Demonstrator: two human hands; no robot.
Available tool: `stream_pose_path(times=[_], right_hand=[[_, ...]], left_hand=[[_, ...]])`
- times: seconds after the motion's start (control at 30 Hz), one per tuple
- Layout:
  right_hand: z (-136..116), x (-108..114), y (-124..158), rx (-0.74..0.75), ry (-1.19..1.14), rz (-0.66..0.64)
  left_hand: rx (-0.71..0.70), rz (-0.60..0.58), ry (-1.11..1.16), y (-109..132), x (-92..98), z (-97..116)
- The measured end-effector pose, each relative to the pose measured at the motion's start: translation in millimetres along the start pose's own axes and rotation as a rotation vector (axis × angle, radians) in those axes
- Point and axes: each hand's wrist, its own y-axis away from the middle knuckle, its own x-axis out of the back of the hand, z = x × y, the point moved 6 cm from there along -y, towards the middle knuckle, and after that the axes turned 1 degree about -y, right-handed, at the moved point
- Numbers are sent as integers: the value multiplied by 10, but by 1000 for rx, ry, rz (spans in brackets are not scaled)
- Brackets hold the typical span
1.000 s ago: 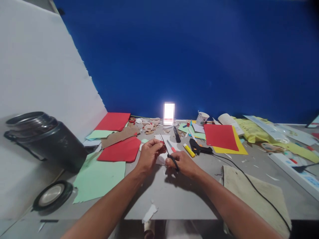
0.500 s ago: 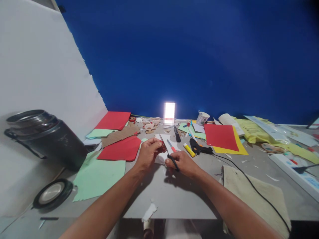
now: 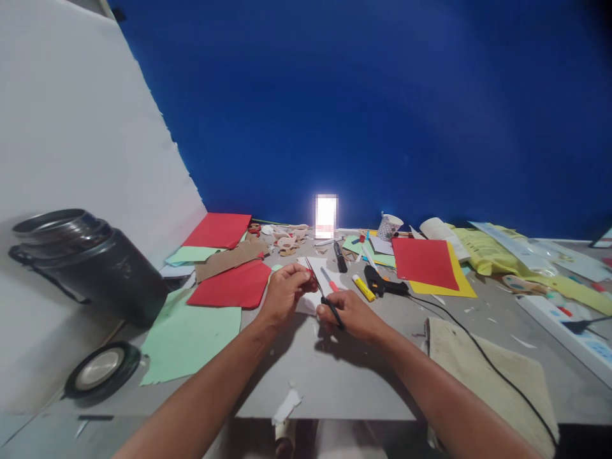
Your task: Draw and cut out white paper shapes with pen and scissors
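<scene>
A black bucket point(image 3: 90, 261) stands far left, with a green sheet point(image 3: 191, 341) beside it on the table point(image 3: 335, 382). Near the table's middle, the left hand point(image 3: 283, 294) pinches a small paper scrap point(image 3: 310, 303) between closed fingertips. The right hand point(image 3: 356, 315) is curled tight around the scissors point(image 3: 325, 294), whose blades point up against the scrap.

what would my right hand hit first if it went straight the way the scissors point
Probably the small red piece pinched in the left hand: the scissors in the right hand point right at it. Depth is hard to judge; cardboard cutouts lie beyond.
</scene>
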Motion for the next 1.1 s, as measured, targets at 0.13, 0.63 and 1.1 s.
stream_pose_path(times=[0.13,0.63,1.1], right_hand=[[19,22,-12,-3,66,24],[-25,14,4,1,100,33],[-53,21,15,-13,120,61]], left_hand=[[2,5,0,-10,5,8],[29,14,78,2,-16,0],[21,6,100,4,-13,-31]])
